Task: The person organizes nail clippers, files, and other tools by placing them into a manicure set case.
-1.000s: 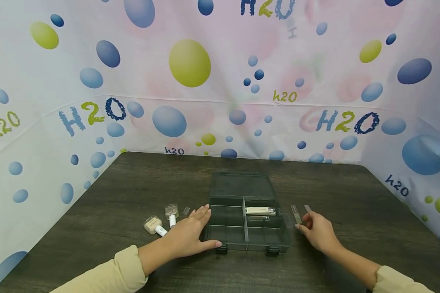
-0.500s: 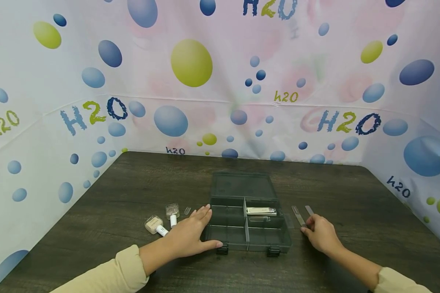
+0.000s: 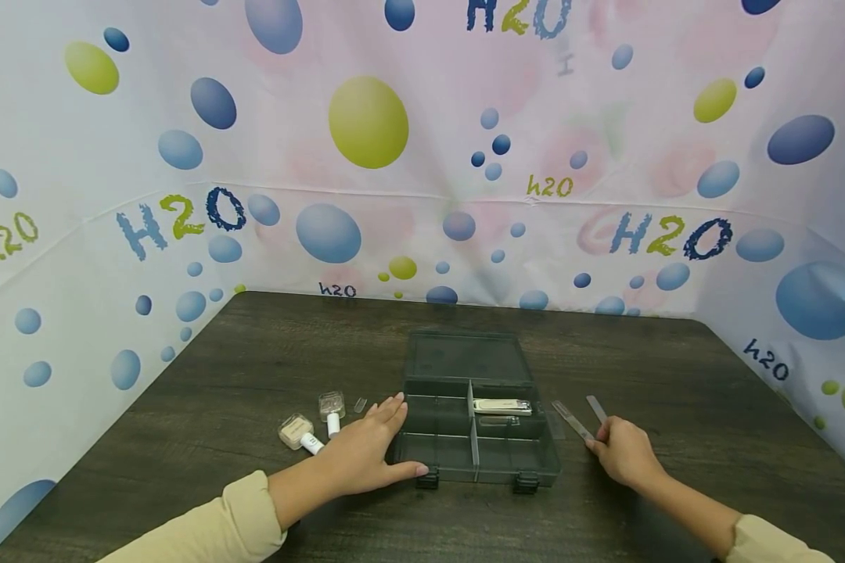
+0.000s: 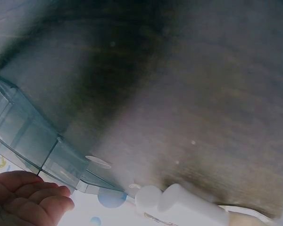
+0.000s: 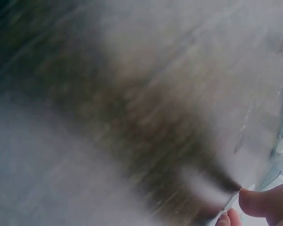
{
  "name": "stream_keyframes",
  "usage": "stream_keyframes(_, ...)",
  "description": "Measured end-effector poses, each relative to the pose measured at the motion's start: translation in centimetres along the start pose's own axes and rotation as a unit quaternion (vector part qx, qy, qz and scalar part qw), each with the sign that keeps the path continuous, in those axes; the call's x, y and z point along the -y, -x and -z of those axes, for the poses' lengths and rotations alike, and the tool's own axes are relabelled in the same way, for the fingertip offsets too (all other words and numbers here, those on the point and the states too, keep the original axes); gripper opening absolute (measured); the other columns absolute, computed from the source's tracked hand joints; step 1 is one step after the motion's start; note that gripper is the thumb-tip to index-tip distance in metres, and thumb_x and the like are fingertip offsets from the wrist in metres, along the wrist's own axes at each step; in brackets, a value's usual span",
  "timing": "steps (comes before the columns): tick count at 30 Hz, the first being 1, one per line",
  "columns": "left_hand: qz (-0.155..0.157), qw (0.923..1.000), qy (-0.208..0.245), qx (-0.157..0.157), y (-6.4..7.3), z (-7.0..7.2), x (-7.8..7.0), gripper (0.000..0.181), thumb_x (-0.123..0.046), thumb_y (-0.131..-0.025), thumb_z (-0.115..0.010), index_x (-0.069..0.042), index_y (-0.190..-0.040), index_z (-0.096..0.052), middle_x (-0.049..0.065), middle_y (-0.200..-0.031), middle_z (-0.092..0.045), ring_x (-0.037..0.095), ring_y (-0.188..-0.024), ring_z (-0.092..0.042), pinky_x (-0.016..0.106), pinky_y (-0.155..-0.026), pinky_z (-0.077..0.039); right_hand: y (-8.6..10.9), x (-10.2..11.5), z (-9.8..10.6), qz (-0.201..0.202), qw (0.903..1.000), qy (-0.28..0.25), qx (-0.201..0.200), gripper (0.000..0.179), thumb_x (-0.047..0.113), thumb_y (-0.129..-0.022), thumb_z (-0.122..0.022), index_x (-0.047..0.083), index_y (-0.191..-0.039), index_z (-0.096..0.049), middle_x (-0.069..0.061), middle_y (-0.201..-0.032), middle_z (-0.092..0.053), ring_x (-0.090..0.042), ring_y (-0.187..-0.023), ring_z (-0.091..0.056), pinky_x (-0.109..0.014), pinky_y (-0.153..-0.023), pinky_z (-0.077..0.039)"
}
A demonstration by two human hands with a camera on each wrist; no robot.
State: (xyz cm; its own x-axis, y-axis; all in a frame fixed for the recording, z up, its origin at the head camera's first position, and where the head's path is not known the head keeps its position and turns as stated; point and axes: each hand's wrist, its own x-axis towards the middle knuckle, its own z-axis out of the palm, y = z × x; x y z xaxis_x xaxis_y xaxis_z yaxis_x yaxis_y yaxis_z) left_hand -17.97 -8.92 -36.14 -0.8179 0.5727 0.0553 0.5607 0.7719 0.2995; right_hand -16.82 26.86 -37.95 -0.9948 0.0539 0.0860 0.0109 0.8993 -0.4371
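Note:
My left hand lies spread along the left side of a smoky clear compartment box, its thumb at the front-left latch. The box's lid is folded back. A pale nail clipper sits in the back-right compartment, with a small clear piece just in front of it. To the right of the box, my right hand pinches the near end of a thin, flat strip like a nail file between thumb and fingers. A second similar strip sticks out beyond the fingertips.
Two squat glass bottles with white caps, a cream one and a clear one, lie left of the box. Beside them is a small clear piece. A printed curtain hangs behind the dark wooden table.
My right hand has shifted slightly right and toward me. The pinched strip has swung with it, its far end now pointing more to the left. My left hand stays on the box.

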Motion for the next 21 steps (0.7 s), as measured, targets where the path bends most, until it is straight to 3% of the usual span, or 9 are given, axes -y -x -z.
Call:
stream_keyframes(14,-0.003,1.0000,-0.003,-0.004,0.03,-0.07,0.07,0.086,-0.060,-0.083,-0.056,0.004,-0.139,-0.039,0.018,-0.149,-0.030,0.041,-0.132,-0.037,0.050,-0.099,-0.043,0.12,0.21,0.70,0.004,0.9998,0.018,0.006,0.013,0.001,-0.084,-0.062,-0.008,-0.079,-0.054,-0.012,-0.069,-0.055,-0.017,-0.059,-0.049,-0.029,-0.051,-0.042)
stream_keyframes(21,0.000,1.0000,-0.002,-0.004,0.03,-0.04,0.08,0.086,-0.060,-0.083,-0.056,0.004,-0.139,-0.039,0.018,-0.149,-0.030,0.041,-0.132,-0.037,0.051,-0.099,-0.042,0.14,0.21,1.06,0.022,0.9995,0.021,0.000,0.010,0.000,-0.083,-0.064,-0.006,-0.077,-0.058,-0.009,-0.069,-0.058,-0.015,-0.058,-0.050,-0.028,-0.050,-0.042)
